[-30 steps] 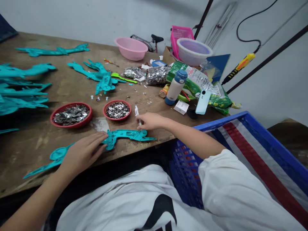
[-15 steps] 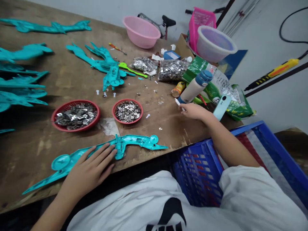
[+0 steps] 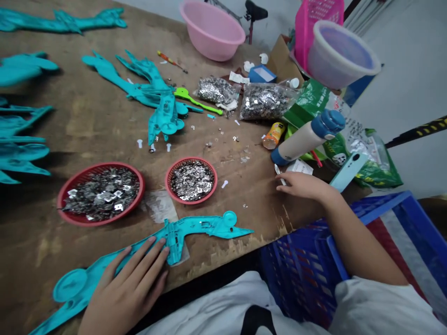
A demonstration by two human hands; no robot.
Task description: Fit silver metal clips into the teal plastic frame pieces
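My left hand (image 3: 127, 291) lies flat with its fingers spread on a long teal moulded plastic part (image 3: 206, 227), which rests at the near edge of the wooden table (image 3: 87, 125). My right hand (image 3: 303, 185) is farther right, with a small white plastic piece (image 3: 279, 173) pinched in its fingers, mostly hidden. Just beyond that hand lies a water bottle (image 3: 307, 138) on its side. A red basket of small metal pieces (image 3: 191, 157) stands left of my right hand.
A larger red basket (image 3: 87, 221) and several teal parts (image 3: 153, 88) lie on the table. Bags of metal pieces (image 3: 265, 102), a phone (image 3: 347, 172), and a pink basin (image 3: 211, 32) sit farther back. A blue plastic crate (image 3: 300, 274) stands below the table edge on the right.
My right hand has moved right, toward the bottle, still holding the white piece. My left hand stays on the teal part. The view has shifted, bringing the table closer.
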